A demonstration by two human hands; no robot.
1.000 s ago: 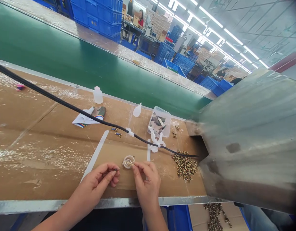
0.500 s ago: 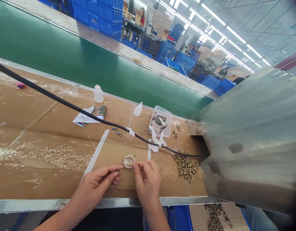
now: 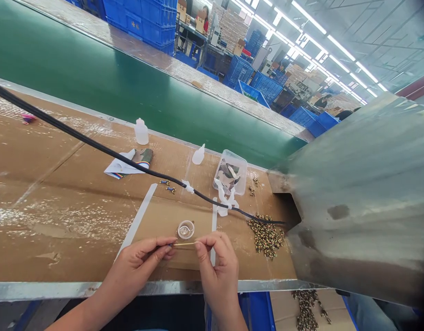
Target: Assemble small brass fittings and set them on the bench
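My left hand [image 3: 139,259] pinches a small dark piece [image 3: 171,245] at its fingertips. My right hand [image 3: 219,265] holds a thin wooden stick [image 3: 184,244], whose far end reaches that piece. Just above the stick, a small round clear dish [image 3: 186,229] sits on the cardboard, with a shiny content. Neither hand touches it. Several tiny blue and gold pieces [image 3: 166,186] lie farther up. A heap of small speckled beads [image 3: 266,236] lies to the right of my right hand.
A black cable [image 3: 129,161] crosses the cardboard-covered bench [image 3: 60,220]. Two white dropper bottles [image 3: 141,132], a clear plastic box [image 3: 230,172] and camouflage fabric on paper [image 3: 131,163] stand beyond. A metal chute [image 3: 356,197] fills the right. A green belt [image 3: 94,78] runs behind.
My right hand has drawn the stick out of the dish and moved it toward my left hand. The stick's end now meets the small piece.
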